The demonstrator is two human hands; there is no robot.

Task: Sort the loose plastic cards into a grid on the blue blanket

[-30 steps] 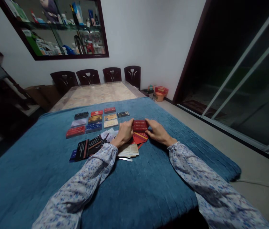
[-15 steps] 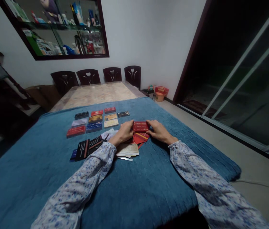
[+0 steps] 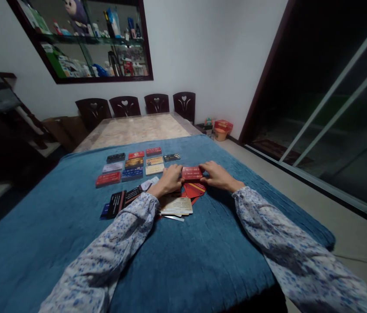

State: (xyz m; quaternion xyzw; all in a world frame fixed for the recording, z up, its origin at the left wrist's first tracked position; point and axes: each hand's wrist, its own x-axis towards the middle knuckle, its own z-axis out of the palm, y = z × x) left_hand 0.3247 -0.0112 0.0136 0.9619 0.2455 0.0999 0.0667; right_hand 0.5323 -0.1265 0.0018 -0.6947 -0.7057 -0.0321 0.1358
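Between my two hands is a stack of red cards (image 3: 192,173) with pale print on top. My left hand (image 3: 170,178) closes on the stack's left edge, and my right hand (image 3: 217,174) grips its right edge. Just in front of the stack lie loose red cards (image 3: 195,189), one with a yellow stripe. Cream cards (image 3: 177,204) spread below my left wrist. To the left, black cards (image 3: 116,204) fan out, partly covered by my left forearm.
Neat card piles stand farther back on the blue cloth (image 3: 62,208), among them a red pile (image 3: 108,179), a blue pile (image 3: 132,174) and a black-and-gold card (image 3: 172,157). Beyond is the bare marble tabletop (image 3: 137,126) with dark chairs (image 3: 157,103) behind.
The view has shifted slightly, so the table and cards sit a little farther right. Both hands stay at the red stack's sides.
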